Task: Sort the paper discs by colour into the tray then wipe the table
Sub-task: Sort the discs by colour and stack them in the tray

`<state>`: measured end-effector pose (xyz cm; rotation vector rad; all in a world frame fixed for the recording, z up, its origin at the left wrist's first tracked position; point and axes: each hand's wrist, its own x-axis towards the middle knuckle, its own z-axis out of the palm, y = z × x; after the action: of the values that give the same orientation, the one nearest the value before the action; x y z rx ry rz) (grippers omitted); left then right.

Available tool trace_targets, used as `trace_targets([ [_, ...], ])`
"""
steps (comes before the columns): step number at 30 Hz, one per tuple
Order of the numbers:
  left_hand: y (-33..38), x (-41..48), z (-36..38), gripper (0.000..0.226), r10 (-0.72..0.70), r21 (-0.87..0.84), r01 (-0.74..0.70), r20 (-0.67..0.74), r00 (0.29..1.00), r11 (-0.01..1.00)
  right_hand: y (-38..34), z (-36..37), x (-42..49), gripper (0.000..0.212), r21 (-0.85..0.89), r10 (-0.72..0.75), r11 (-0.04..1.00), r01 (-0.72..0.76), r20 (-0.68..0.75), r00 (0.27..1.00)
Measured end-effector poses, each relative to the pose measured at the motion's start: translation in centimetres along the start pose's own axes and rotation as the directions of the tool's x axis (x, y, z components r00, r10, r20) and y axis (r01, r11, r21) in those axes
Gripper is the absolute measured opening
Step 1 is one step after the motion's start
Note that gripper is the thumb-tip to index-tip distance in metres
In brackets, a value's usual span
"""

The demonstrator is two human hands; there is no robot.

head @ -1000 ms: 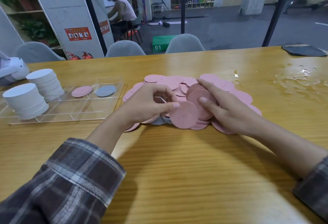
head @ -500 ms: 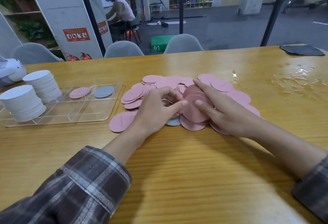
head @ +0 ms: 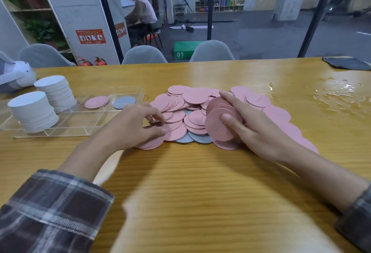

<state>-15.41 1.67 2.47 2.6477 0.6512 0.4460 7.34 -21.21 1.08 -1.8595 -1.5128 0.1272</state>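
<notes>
A heap of pink paper discs (head: 195, 97) lies mid-table, with a few grey-blue discs (head: 200, 138) showing at its near edge. My right hand (head: 259, 130) holds a tilted stack of pink discs (head: 219, 123) between thumb and fingers. My left hand (head: 130, 126) has curled fingers pinching pink discs at the heap's left side. The clear compartment tray (head: 66, 127) at left holds two stacks of white discs (head: 33, 111), one pink disc (head: 96, 101) and one grey-blue disc (head: 124, 101).
A water spill (head: 339, 96) spreads over the table's right side. A dark cloth (head: 346, 63) lies at the far right corner. A white plush toy (head: 15, 76) sits at the far left. Grey chairs (head: 144, 55) stand behind the table.
My left hand has moved left, from the stack in my right hand to the heap's left edge. My right hand keeps its stack, which now stands more upright.
</notes>
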Motion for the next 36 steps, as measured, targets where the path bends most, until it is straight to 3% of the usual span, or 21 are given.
trace_targets([
  [9,0.1,-1.1,-2.4,0.045,-0.090,0.051,0.079,0.297,0.951,0.996,-1.9,2.0,0.9,0.053,0.109,0.036,0.993,-0.038,0.019,0.999],
  [17,0.5,-1.4,-2.9,0.048,-0.031,0.017,0.027,0.352,0.935,0.999,-3.0,3.5,1.5,0.053,0.109,0.015,0.994,-0.019,0.031,0.999],
  [20,0.6,-1.4,-2.6,0.062,-0.033,0.004,0.034,0.367,0.930,0.999,-2.9,3.7,1.7,0.053,0.126,0.020,0.992,-0.022,0.023,1.000],
  [23,0.1,-1.2,-2.0,0.069,-0.052,-0.068,0.080,0.342,0.938,0.994,-2.6,3.7,1.7,0.053,0.140,0.038,0.989,-0.041,0.025,0.999],
  [31,0.3,-1.0,-1.8,0.045,-0.085,-0.047,0.096,0.197,0.977,0.994,-3.1,3.8,1.4,0.053,0.091,0.020,0.996,-0.022,0.028,0.999],
  [36,0.8,-1.0,-1.7,0.026,-0.057,-0.133,0.072,0.112,0.992,0.988,-3.0,3.8,1.4,0.053,0.100,0.033,0.994,-0.036,0.030,0.999],
])
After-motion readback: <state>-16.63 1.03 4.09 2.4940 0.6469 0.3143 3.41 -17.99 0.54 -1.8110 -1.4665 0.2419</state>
